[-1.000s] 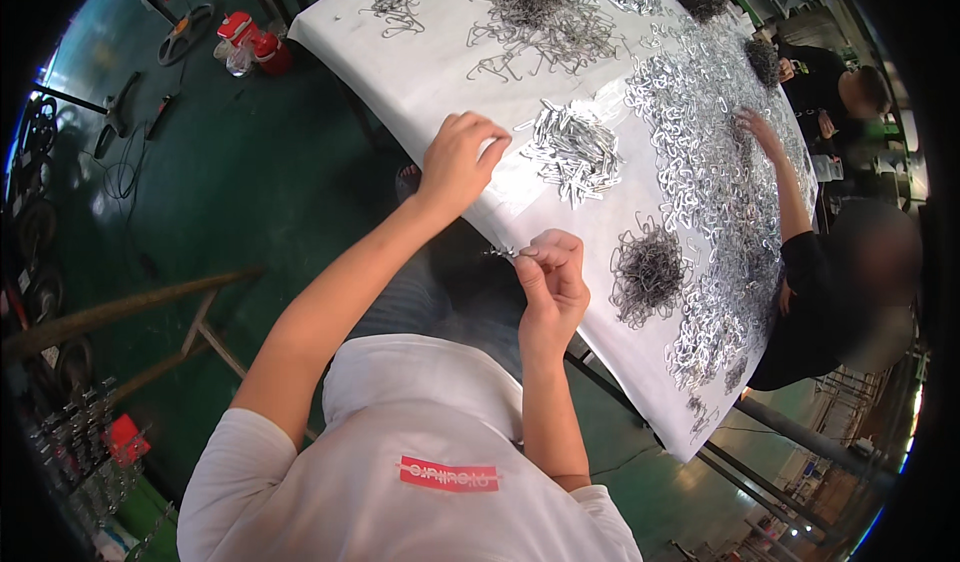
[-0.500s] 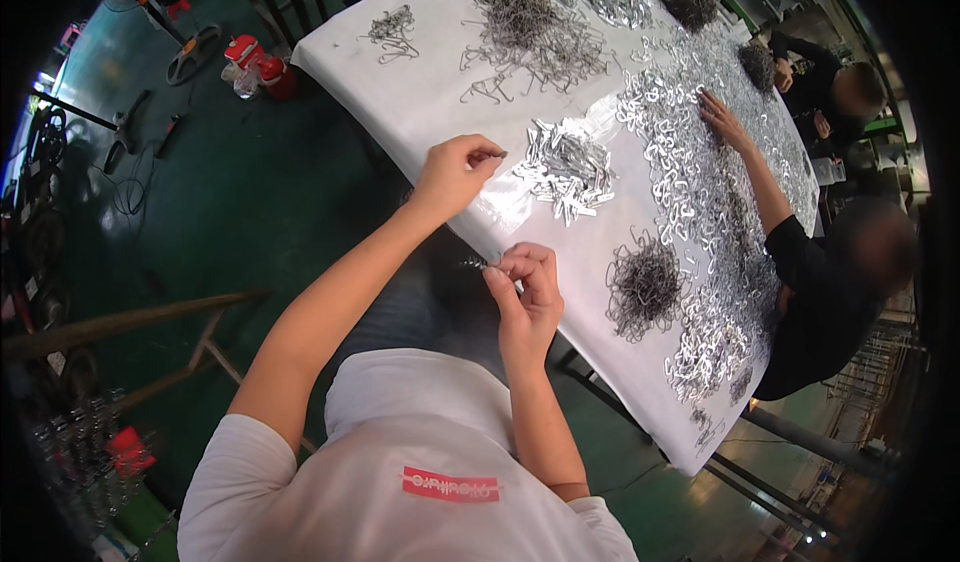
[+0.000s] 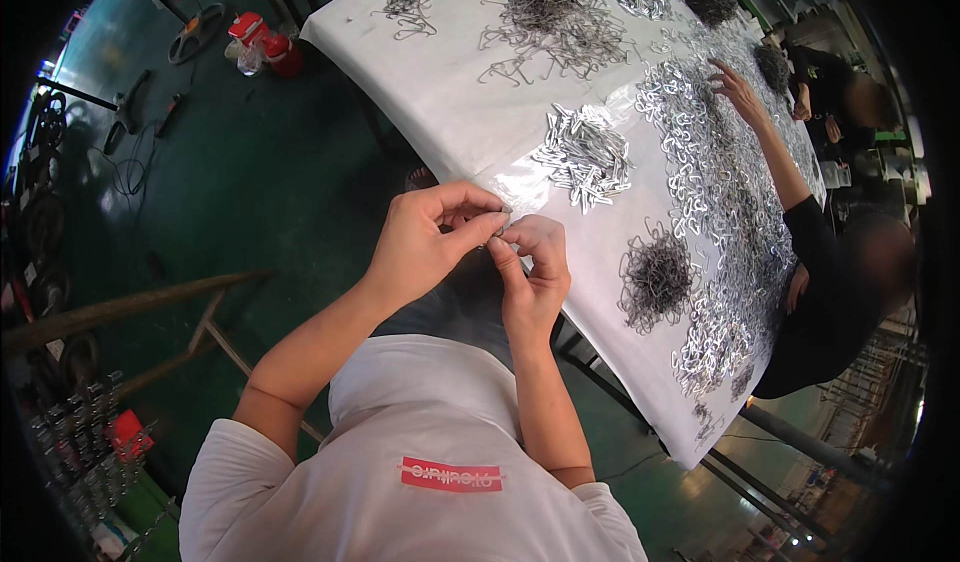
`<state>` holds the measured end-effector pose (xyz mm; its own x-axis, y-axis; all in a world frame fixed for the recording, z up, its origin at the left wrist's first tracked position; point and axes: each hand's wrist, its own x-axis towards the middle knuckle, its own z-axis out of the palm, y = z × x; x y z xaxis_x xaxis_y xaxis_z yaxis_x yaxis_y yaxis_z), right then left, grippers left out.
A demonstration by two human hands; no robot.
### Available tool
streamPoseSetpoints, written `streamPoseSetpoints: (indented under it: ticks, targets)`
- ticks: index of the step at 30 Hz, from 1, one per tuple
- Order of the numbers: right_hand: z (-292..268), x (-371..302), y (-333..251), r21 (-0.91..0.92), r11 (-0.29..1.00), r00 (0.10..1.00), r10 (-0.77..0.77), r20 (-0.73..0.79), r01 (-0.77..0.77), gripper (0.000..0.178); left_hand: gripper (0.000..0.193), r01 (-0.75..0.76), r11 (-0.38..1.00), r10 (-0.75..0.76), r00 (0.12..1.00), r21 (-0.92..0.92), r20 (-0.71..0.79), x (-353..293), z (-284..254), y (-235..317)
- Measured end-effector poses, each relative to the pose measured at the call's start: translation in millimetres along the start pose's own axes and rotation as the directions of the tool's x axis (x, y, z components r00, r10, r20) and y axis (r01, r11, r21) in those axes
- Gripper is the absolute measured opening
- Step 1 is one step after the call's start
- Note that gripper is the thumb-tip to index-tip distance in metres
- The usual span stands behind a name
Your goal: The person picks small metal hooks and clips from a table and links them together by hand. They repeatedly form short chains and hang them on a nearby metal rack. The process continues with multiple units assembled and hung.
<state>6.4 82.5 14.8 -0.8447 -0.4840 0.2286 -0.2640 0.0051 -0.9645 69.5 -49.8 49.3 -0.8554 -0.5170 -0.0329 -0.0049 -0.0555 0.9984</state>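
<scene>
Over the near edge of the table, my left hand (image 3: 425,240) and my right hand (image 3: 537,270) meet fingertip to fingertip. Thumb and forefinger of the left are pinched together on something tiny, mostly hidden. The right hand's fingers are closed too, on a small metal part that barely shows between the hands. Just beyond them, a pile of flat silvery metal strips (image 3: 587,159) lies on the white-covered table (image 3: 440,92). To the right sits a tangle of dark wire hooks (image 3: 658,278).
Loose bent silvery hooks (image 3: 690,187) spread along the table's far side, where a co-worker's hand (image 3: 740,94) hovers. More wire hooks (image 3: 560,32) are heaped at the back. A red container (image 3: 282,55) stands on the green floor at left; a wooden bar (image 3: 140,310) is at lower left.
My left hand has come down and toward me from beside the strips, and now meets my right hand. The right hand has shifted slightly. The co-worker's hand has lifted off the hooks.
</scene>
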Motion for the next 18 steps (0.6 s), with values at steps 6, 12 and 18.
streamPoseSetpoints:
  ticks: [6,12,18]
  targets:
    - [-7,12,12,-0.040,0.997,0.991,0.068,0.115,-0.064,0.014,0.012,-0.243,0.960,0.249,0.968,0.141,-0.025,1,-4,-12]
    - [2,122,41,-0.359,0.930,0.979,-0.008,0.203,0.082,0.017,0.015,-0.239,0.959,0.250,0.966,0.151,-0.061,2,-7,-25]
    - [81,264,75,-0.723,0.690,0.953,0.239,0.187,-0.031,0.023,0.012,-0.192,0.976,0.200,0.978,0.105,-0.068,1,-6,-32]
